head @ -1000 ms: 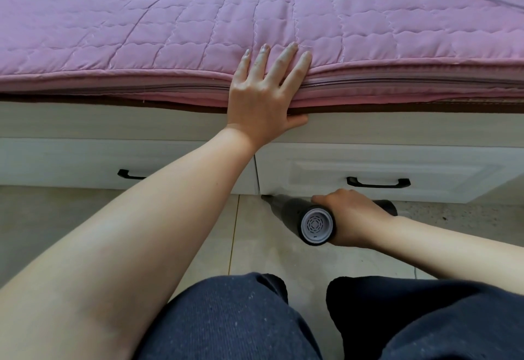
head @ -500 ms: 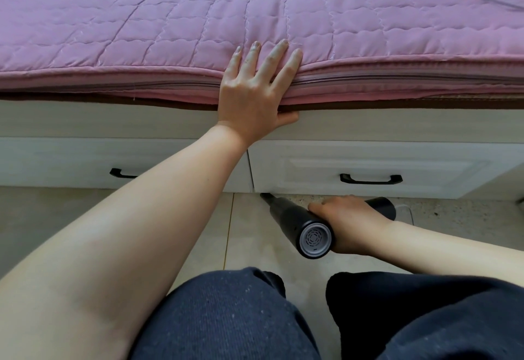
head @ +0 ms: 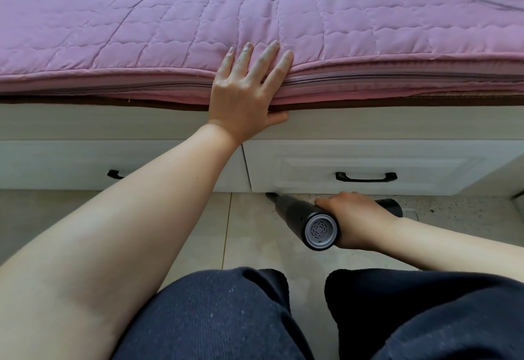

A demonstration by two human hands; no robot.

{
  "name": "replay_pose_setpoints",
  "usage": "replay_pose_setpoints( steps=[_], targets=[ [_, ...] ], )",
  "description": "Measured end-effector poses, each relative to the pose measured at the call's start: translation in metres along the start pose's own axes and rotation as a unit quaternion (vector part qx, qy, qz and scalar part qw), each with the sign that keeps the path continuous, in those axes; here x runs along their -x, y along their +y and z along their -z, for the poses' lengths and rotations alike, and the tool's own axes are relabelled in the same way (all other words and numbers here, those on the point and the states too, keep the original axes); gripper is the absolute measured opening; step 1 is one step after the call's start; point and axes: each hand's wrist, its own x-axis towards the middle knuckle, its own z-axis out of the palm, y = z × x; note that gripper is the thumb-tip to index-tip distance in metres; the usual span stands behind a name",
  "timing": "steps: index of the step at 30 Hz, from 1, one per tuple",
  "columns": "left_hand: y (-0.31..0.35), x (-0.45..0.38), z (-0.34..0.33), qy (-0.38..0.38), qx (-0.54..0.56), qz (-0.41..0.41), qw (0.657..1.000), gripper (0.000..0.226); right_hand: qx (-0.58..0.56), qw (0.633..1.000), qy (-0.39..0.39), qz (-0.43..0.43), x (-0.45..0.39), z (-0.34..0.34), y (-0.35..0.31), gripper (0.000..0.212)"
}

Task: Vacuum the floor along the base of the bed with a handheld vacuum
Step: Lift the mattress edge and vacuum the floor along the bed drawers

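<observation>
Holding the black handheld vacuum (head: 295, 213) tight, the right hand (head: 355, 217) had its fingers curled around the body, low on the floor (head: 255, 234) in front of the bed (head: 368, 124), with the thin nozzle tip touching the bottom edge of the white drawer (head: 368, 161) under the bed. The left hand (head: 246, 95) lay flat with its fingers spread on the edge of the pink quilt (head: 141, 33) on top of the bed, holding nothing. Two knees in dark pants (head: 215, 317) were near the bed too.
</observation>
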Motion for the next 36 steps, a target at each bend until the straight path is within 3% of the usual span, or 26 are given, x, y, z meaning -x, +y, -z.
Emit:
replay_pose_setpoints(
  steps=[8, 14, 23, 36],
  targets=[
    [0.000, 0.001, 0.000, 0.001, 0.007, 0.000, 1.000, 0.091, -0.152, 0.986, 0.027, -0.057, -0.006, 0.011, 0.007, 0.028],
    [0.000, 0.001, -0.001, 0.005, 0.007, 0.003, 1.000, 0.091, -0.153, 0.986, 0.026, -0.063, -0.009, 0.014, 0.006, 0.024],
    [0.000, 0.001, -0.001, 0.006, 0.005, 0.002, 1.000, 0.092, -0.255, 0.958, 0.037, -0.126, -0.010, 0.017, 0.005, 0.025],
    [0.001, 0.000, 0.001, 0.001, 0.009, 0.008, 1.000, 0.092, -0.270, 0.952, 0.021, -0.140, -0.009, 0.026, 0.001, 0.025]
  ],
)
